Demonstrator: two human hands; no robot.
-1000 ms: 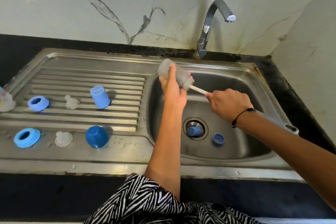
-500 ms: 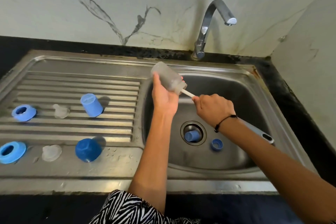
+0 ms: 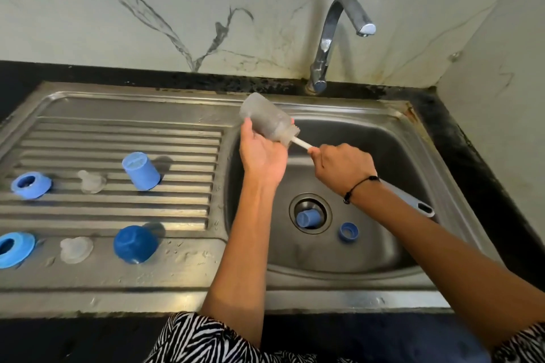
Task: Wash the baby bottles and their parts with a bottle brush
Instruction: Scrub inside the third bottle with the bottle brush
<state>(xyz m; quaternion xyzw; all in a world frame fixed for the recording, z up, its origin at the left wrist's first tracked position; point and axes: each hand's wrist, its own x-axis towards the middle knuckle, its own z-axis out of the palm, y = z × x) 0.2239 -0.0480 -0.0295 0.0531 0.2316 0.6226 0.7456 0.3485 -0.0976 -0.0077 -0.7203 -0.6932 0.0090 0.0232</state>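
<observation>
Here, above the sink (image 3: pixel 392 280) basin's left edge, the left hand (image 3: pixel 262 153) wraps its fingers round the tilted clear bottle (image 3: pixel 264 121). The right hand (image 3: pixel 343 169), fingers curled tight, grips the bottle brush (image 3: pixel 300 143) pushed into the bottle's mouth.

Two bare forearms reach forward. The right wrist wears a thin black cord bracelet (image 3: pixel 358 186). A black-and-white zebra-striped garment (image 3: pixel 203 339) covers the torso.
</observation>
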